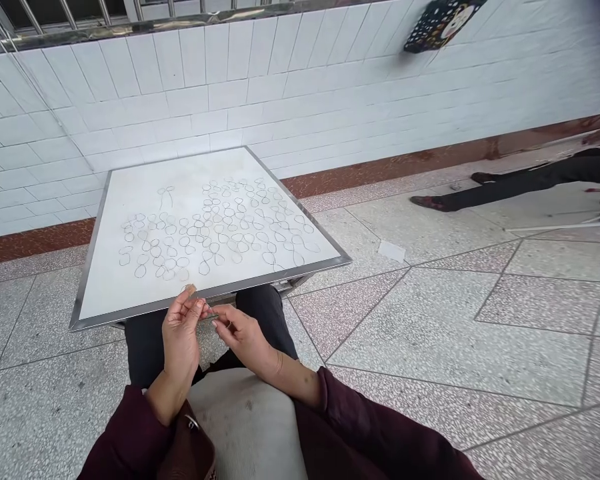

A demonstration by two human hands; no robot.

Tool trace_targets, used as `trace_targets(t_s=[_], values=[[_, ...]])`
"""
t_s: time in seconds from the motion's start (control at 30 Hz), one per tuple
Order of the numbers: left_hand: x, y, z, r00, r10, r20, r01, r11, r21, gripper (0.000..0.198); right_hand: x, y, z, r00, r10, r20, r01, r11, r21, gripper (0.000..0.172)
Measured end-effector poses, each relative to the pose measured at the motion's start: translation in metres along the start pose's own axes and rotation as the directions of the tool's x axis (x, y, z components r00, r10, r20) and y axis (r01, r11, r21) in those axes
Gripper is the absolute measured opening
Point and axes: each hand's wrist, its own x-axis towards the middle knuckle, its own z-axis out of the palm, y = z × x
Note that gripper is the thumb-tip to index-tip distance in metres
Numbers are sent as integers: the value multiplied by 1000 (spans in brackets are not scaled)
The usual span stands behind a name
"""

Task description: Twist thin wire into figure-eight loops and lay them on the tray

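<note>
Over my lap, at the near edge of the white table [145, 300], both hands meet. My left hand [181, 333] is closed in a pinch on a thin wire loop [184, 288]; a tan patch shows at one fingertip. Close beside it, my right hand [245, 337] pinches a small, thin green piece [211, 316], too small to name surely. A fine strand runs between the fingers of the two hands. On the tabletop lie many thin wire loops [205, 268], most twisted into figure-eight shapes, and a longer looped piece [166, 191] sits apart towards the back left.
A metal rim [335, 259] borders the table, which stands near a white tiled wall [220, 60]. A dark patterned bag [443, 23] hangs there. To the right, another person's legs [510, 190] stretch over the floor, near a white paper piece [391, 251].
</note>
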Motion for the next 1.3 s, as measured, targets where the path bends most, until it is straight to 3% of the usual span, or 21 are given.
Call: trace_targets(t_s=[0.2,0.5,0.6,0.8,1.0,1.13,1.3], values=[[1,11,-9,998,-3,62,-2,996,84,48,1,5,-1,987,-151,54,154,987,-53,24],[-1,13,-14,996,-34,87,16,980,196,52,4,3,3,974,-184,131,213,941,-261,24],[-1,14,-17,995,-3,97,-19,973,230,49,5,0,0,949,-274,153,312,882,-354,27],[4,19,-25,991,-15,131,-28,948,316,43,6,-4,-10,868,-412,278,495,670,-553,33],[9,24,-31,991,-43,125,1,947,321,47,2,2,-3,900,-389,197,436,796,-420,18],[13,23,-37,996,-3,85,-23,950,311,48,1,7,-1,897,-394,202,442,819,-365,16],[15,23,-42,990,93,105,-122,939,322,6,0,8,-4,899,-374,228,432,843,-320,17]])
